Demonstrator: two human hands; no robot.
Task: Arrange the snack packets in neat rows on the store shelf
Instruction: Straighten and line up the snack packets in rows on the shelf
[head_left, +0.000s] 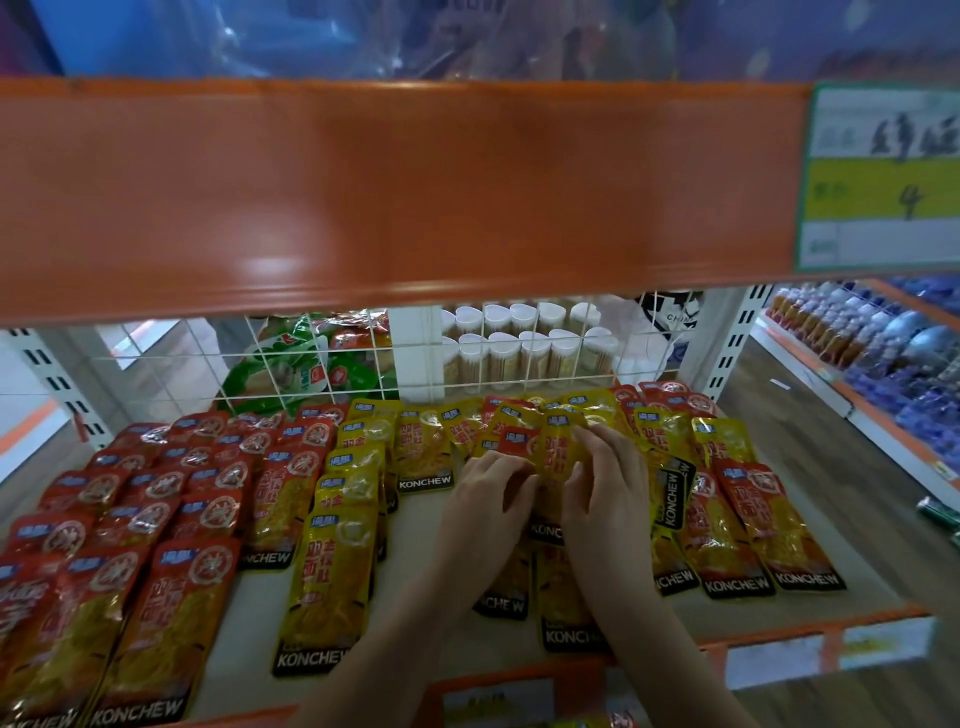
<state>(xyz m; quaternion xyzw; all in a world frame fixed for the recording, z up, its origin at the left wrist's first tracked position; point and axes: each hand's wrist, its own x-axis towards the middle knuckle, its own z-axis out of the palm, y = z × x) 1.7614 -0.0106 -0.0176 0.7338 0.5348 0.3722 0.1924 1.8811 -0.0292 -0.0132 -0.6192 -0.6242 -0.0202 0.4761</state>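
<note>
Red snack packets (156, 499) lie in overlapping rows on the left of the white shelf (415, 566). To their right runs a column of yellow packets (337, 561). A loose jumble of yellow and red packets (524, 421) lies at the middle back. More packets (753, 525) sit at the right. My left hand (488, 499) and my right hand (608, 483) both reach into the jumble, fingers curled, pinching a yellow packet (558, 449) between them. Other packets lie partly hidden under my wrists.
An orange shelf beam (395, 192) hangs overhead with a price tag (883, 176) at its right. A wire grid (363, 353) backs the shelf, with green packs and white-lidded jars behind it. Another stocked shelf (883, 364) stands at the right.
</note>
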